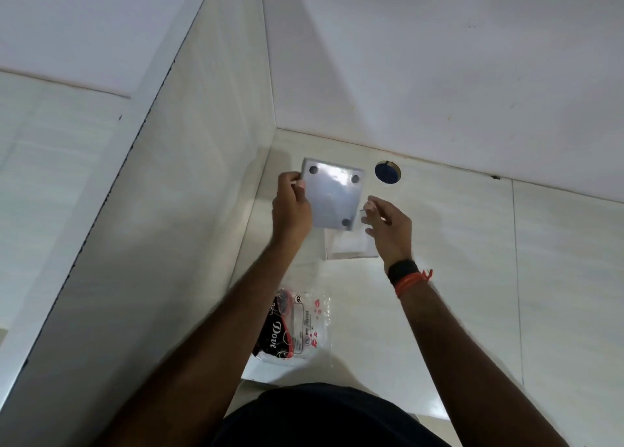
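My left hand (292,206) grips the left edge of a square shiny metal plate (334,196) with round holes at its corners, held above the floor in the room's corner. My right hand (388,227) is at the plate's lower right corner, where its fingertips pinch a small clear plastic piece (364,217). Whether that piece is joined to the plate I cannot tell. Under the plate, a square pale recess (351,249) is set in the floor tiles.
A round hole with a blue inside (387,173) lies in the floor by the back wall. A crumpled clear packet with black and red print (293,325) lies on the tiles near my body. Tiled walls close in on the left and at the back.
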A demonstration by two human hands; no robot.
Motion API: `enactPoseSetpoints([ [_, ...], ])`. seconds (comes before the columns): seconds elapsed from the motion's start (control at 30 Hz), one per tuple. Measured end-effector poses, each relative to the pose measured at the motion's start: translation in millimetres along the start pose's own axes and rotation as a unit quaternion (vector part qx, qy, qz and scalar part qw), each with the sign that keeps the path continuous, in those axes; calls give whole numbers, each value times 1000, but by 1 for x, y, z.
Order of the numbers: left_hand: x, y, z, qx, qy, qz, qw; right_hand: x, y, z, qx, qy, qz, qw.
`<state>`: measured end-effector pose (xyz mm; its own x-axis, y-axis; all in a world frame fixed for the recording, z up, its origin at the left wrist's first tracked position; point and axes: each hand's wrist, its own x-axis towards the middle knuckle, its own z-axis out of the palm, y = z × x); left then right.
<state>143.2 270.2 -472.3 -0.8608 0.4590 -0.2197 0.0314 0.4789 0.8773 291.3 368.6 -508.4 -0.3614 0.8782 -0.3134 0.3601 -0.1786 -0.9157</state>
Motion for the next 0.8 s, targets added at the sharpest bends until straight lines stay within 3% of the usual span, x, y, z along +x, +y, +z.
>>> enactPoseSetpoints([
  [0.07,0,-5,16,-60,-32,-87,994,6,0,-3,-15,14,-11,1000],
  [0.13,-4,-17,31,-44,-36,-113,992,11,8,-10,-45,45,-11,998],
  [0.27,-15,-35,49,100,-65,-78,990,16,21,-21,-137,71,22,988],
  [0.37,-16,-45,54,140,-66,-77,985,14,28,-21,-172,67,50,982],
  [0.8,-23,-60,53,124,-37,-64,990,10,48,-23,-185,53,65,979],
])
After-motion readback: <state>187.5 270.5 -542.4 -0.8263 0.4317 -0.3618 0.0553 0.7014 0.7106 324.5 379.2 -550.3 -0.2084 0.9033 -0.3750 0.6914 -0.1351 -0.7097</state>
